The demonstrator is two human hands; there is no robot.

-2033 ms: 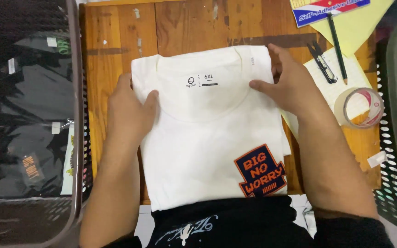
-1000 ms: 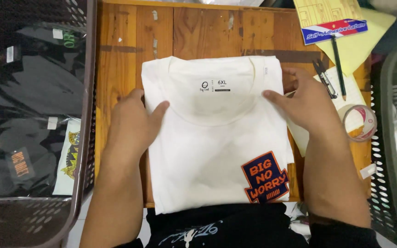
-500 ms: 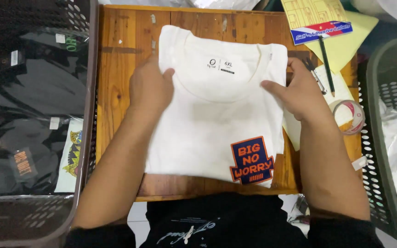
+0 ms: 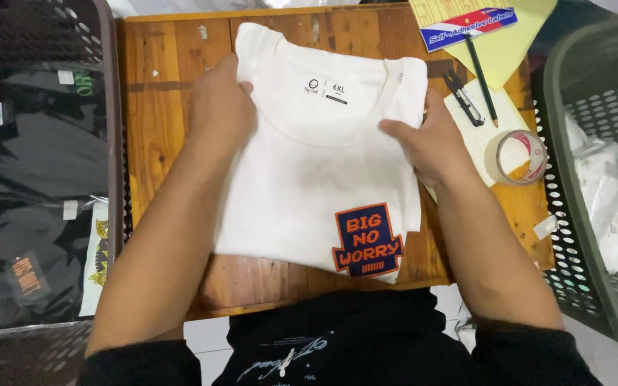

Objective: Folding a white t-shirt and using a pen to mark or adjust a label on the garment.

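Note:
A folded white T-shirt with a dark blue and orange patch near its lower right corner lies on a small wooden table. My left hand rests flat on the shirt's upper left part, fingers over its edge. My right hand presses on the shirt's right edge, fingers pointing inward. Neither hand lifts the shirt; both lie on top of it.
A dark basket with bagged black garments stands on the left. A grey-green basket with white bagged items stands on the right. On the table's right side lie a tape roll, black snips, a pencil and yellow paper.
The shirt has slid away from me up the table, leaving bare wood at the near edge. Both hands moved with it and kept their places on its left and right sides.

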